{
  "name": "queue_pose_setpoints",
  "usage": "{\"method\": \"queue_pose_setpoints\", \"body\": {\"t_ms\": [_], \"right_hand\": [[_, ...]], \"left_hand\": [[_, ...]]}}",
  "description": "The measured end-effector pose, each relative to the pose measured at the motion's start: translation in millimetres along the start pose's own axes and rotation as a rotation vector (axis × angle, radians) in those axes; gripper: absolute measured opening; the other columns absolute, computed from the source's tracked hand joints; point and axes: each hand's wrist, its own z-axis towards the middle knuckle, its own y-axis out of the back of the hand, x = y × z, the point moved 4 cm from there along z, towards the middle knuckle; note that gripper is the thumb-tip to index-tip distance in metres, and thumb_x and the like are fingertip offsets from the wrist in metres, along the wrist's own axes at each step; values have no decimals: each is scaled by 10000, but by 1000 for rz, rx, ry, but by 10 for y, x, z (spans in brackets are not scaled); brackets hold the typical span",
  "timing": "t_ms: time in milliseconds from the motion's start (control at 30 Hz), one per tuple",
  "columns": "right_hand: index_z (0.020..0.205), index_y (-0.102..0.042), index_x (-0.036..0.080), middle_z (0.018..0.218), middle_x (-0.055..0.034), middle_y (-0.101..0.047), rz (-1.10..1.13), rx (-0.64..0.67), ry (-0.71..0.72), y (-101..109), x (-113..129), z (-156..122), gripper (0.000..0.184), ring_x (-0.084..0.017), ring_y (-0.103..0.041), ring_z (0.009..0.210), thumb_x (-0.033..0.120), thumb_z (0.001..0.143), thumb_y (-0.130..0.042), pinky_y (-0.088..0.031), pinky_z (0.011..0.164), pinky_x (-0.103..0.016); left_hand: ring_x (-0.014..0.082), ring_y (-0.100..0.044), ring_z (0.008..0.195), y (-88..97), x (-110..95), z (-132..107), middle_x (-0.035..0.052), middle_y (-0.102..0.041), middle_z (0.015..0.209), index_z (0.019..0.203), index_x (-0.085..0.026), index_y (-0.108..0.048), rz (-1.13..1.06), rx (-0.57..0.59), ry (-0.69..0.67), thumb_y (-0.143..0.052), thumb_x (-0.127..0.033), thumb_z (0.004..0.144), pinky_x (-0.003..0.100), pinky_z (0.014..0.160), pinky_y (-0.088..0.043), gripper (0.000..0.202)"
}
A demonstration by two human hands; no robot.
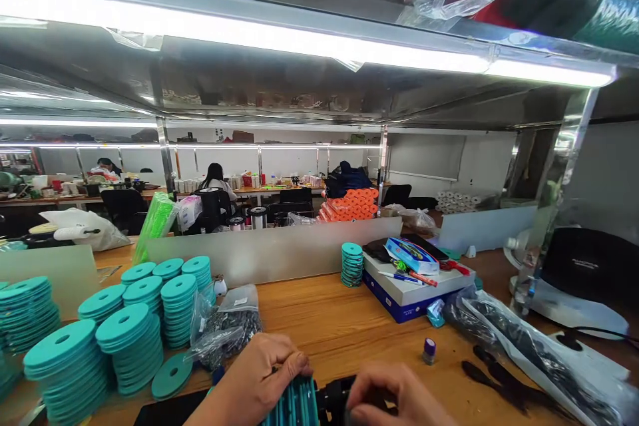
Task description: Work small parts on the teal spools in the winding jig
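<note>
My left hand [264, 373] is wrapped over a row of teal discs [294, 406], which stand on edge at the bottom of the view. Right of them is a black part [335, 396], seemingly in line with the discs; its lower end is cut off by the frame. Beside that part, my right hand [394, 393] is slightly blurred, its fingers curled and pinched together. Whatever lies between those fingertips is too hidden to make out. A loose teal disc [172, 375] with a centre hole lies flat left of my left hand.
Stacks of teal discs [130, 346] fill the left side. A clear bag of dark small parts [234, 319] lies behind my left hand. To the right are a purple-capped bottle [428, 351], black scissors [492, 376] and a box [409, 286]. A lit shelf hangs overhead.
</note>
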Motion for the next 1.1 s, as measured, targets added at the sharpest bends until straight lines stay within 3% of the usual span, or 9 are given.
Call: {"method": "queue_pose_setpoints", "body": {"t_ms": [67,167,400,867,1100], "right_hand": [[765,-650,160,665,17,-605,200,116,-101,-80,208,209,323,-110,-511,601,457,719,-766,-379,570,-228],[782,-611,146,688,26,-558,331,205,-84,-182,369,405,369,-105,-473,632,468,715,-779,-348,597,-235],[776,-625,140,688,33,-541,349,277,-105,-298,188,519,311,-101,-433,642,406,729,-779,-311,600,-248],[748,-635,133,646,39,-567,398,316,-151,-332,215,530,348,-89,-480,600,416,666,-819,-349,586,-231],[727,-603,141,646,43,-556,361,294,-146,-314,230,543,369,-81,-440,596,440,658,-807,-301,568,-232]], "left_hand": [[124,-611,737,-1,21,4,25,-674,763,826,-213,-787,-10,10,38,-335,-567,985,243,716,-397,595],[133,-590,738,-4,45,7,20,-615,743,799,-208,-775,-13,16,69,-265,-612,979,261,711,-377,675],[139,-579,748,-5,10,8,19,-597,745,801,-206,-777,-61,18,80,-251,-641,967,266,721,-369,703],[138,-576,741,23,5,22,8,-598,740,825,-189,-764,-93,8,72,-308,-612,976,260,708,-380,639],[153,-599,754,8,-6,6,29,-627,750,820,-185,-775,-98,7,77,-291,-623,973,274,727,-399,670]]}}
